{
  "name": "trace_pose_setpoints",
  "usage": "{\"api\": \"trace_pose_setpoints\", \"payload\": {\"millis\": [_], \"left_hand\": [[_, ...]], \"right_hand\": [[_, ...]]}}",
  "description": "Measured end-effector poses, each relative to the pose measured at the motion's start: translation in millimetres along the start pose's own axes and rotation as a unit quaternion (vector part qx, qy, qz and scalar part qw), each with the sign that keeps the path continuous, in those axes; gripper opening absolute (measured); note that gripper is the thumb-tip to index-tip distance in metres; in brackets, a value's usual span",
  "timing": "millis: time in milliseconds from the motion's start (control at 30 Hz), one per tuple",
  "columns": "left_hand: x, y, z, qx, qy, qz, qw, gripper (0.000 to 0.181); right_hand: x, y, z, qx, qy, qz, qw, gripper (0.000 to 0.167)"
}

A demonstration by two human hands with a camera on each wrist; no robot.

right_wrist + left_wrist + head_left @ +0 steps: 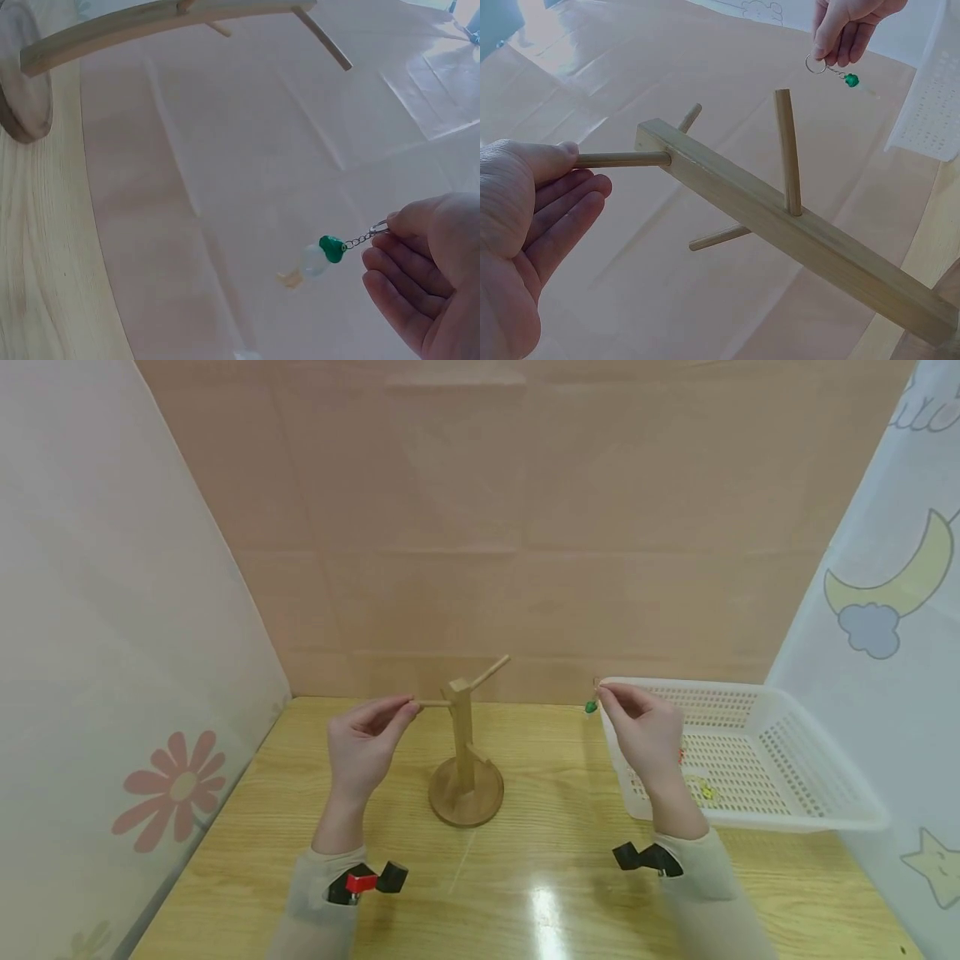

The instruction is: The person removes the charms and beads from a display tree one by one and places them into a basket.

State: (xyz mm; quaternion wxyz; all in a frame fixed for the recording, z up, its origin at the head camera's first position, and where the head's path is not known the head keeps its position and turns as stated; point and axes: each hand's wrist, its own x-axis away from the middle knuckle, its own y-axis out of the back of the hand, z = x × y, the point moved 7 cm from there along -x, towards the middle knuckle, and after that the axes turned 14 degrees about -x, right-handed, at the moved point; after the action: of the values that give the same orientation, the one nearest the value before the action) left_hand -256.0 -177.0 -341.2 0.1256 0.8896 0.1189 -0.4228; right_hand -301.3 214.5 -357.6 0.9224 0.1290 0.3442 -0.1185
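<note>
A wooden peg stand (463, 735) with a round base stands upright on the table, several pegs sticking out of its post. My left hand (365, 745) pinches the end of its upper left peg (622, 160) between thumb and fingers. To the right of the stand, my right hand (647, 727) pinches the metal ring of a keychain (332, 249). From that ring hang a short chain, a green piece and a clear piece with a pale yellowish end. The keychain is in the air, apart from the stand, by the basket's left rim.
A white plastic basket (817, 768) sits at the right of the wooden table (480, 893). Inside it lie a yellow item (707, 791) and a red one partly hidden by my right wrist. A pinkish-brown sheet (450, 527) hangs behind the table; patterned cloths flank it.
</note>
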Motion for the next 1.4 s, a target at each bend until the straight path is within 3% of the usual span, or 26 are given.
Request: {"api": "trace_pose_setpoints", "payload": {"millis": [633,867,1100,1400], "left_hand": [[2.0,1.9,-0.5,0.0,0.001,-0.005,1.0,0.011],[3.5,2.6,0.8,0.001,0.003,-0.002,1.0,0.014],[3.6,2.8,1.2,0.003,0.007,-0.001,1.0,0.014],[3.0,2.7,0.0,0.003,0.002,-0.002,1.0,0.014]], "right_hand": [[8.8,43.7,-18.2,0.074,-0.001,0.023,0.997,0.011],[15.8,73.5,-28.9,0.134,-0.034,0.042,0.9895,0.017],[23.0,101.2,-37.8,0.173,-0.036,0.056,0.9826,0.018],[27.0,123.6,-54.9,0.216,-0.07,0.099,0.9688,0.022]]}}
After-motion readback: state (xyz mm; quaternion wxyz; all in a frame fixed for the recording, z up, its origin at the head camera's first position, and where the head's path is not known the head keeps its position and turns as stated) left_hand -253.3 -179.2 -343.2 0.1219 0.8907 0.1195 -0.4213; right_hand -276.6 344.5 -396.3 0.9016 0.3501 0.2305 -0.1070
